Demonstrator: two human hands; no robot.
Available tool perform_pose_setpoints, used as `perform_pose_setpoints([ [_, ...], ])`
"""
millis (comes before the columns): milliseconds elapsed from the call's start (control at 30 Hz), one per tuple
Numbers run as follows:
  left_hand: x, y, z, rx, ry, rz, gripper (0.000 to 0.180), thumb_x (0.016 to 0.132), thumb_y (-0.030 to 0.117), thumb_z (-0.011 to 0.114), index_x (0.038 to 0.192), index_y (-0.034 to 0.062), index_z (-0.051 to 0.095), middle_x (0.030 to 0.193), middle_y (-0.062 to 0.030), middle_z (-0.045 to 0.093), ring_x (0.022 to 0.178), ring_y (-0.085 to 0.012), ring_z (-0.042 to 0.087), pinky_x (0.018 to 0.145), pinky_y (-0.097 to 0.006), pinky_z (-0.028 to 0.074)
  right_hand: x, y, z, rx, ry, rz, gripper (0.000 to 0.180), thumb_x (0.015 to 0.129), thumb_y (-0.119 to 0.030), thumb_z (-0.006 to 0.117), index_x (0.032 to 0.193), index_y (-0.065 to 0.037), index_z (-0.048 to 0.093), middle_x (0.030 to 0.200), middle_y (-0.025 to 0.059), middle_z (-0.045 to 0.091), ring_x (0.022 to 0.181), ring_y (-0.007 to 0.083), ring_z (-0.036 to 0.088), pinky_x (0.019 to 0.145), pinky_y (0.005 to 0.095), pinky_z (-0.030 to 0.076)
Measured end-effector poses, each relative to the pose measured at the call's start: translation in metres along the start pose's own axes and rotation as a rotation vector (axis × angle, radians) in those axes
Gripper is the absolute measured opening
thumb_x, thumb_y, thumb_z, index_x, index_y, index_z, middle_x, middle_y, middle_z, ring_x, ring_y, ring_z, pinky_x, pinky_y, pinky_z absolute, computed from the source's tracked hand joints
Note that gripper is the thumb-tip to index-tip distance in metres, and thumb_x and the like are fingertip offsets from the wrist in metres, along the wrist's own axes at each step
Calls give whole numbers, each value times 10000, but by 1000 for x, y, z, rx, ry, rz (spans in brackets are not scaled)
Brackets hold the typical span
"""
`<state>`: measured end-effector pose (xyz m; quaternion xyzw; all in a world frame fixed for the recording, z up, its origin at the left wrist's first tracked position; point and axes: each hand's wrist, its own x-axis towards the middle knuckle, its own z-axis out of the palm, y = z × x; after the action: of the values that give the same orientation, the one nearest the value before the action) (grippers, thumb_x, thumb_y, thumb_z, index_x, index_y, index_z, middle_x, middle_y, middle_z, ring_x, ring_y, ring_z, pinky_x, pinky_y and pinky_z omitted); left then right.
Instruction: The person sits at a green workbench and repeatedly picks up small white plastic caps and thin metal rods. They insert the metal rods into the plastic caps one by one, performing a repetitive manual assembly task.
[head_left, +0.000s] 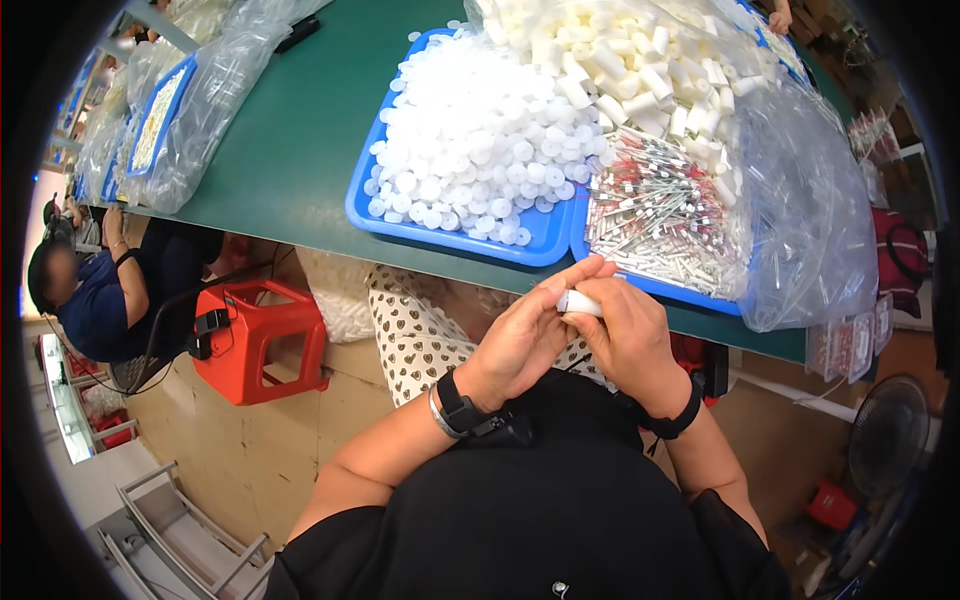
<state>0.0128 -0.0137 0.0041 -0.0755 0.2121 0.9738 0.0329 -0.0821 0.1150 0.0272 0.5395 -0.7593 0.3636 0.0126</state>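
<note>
White tube [578,302] between both hands

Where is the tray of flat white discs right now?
In the head view, the blue tray of white discs sits on the green table, left of the tray of thin sticks and ahead of both hands.

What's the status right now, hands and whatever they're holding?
Left hand and right hand both closed on small white plastic tube, held above lap, short of green table edge. Nothing between hands and blue tray of white round caps.
</note>
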Motion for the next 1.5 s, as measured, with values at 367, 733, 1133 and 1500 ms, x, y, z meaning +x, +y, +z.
perform_pose_setpoints([
  [367, -2, -7, 1, -182, 52, 35, 519, 1042, 432, 348, 1448, 110, 355, 1510, -81, 350, 1395, -242, 339, 1155, -406, 303, -3, -13, 26, 14, 9, 200, 285, 861, -146, 679, 1065, 3, 547, 811, 138, 627, 669, 329, 638, 575, 416, 505],
  [733, -4, -8, 4, -134, 75, 56, 539, 1045, 463, 316, 1435, 94, 356, 1462, -60, 395, 1337, -207, 396, 1111, -400, 349, -1, -15, 20, 18, -12, 50, 275, 883, -72, 639, 1117, 13, 523, 902, 169, 641, 684, 359, 643, 568, 410, 525],
  [1133, -10, -3, 4, 177, 103, 80, 705, 995, 606, 202, 1523, 140, 190, 1531, -106, 316, 1362, -251, 383, 1099, -448, 362, 4, -22, 29, 260, 37, 241, 200, 934, -108, 613, 1086, -10, 530, 861, 172, 656, 713, 353, 661, 608, 409, 510],
  [1500, -15, 18, -6, 197, 73, 35, 635, 1031, 524, 256, 1489, 88, 313, 1528, -109, 317, 1384, -288, 350, 1043, -494, 441, 8, -10, 15, 1538, -408, 994, 455, 1065, -399, 317, 1050, -2, 539, 664, 34, 512, 379, 49, 352, 354, 183, 270],
])
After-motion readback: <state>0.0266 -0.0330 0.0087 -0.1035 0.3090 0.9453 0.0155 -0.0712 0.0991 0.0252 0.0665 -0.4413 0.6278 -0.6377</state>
